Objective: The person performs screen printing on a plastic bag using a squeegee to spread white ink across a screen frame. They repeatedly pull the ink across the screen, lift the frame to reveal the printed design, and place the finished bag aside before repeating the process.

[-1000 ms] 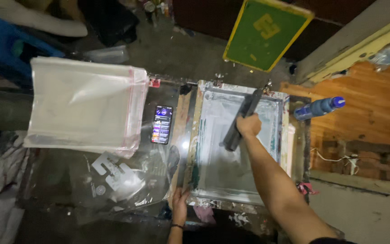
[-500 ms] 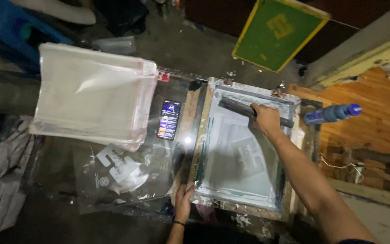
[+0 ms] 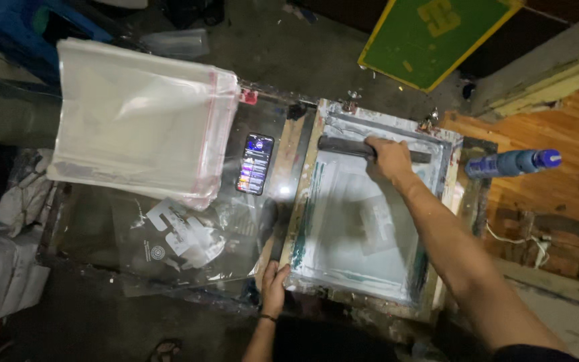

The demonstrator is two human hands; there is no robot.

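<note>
A wooden screen-printing frame point(image 3: 306, 194) with a pale mesh lies flat on the glass table. My right hand point(image 3: 389, 158) grips a dark squeegee point(image 3: 343, 145) that lies crosswise at the far end of the mesh. My left hand point(image 3: 274, 287) holds the frame's near left corner. A printed clear bag point(image 3: 182, 234) lies on the glass to the left of the frame.
A thick stack of clear plastic bags point(image 3: 135, 121) covers the table's far left. A lit phone point(image 3: 255, 163) lies beside it. A blue spray bottle point(image 3: 512, 162) sits right of the frame. A green board point(image 3: 437, 37) leans beyond the table.
My right hand swung the squeegee from a slanted position mid-mesh to lie crosswise at the far end of the frame. My left hand stayed on the near corner.
</note>
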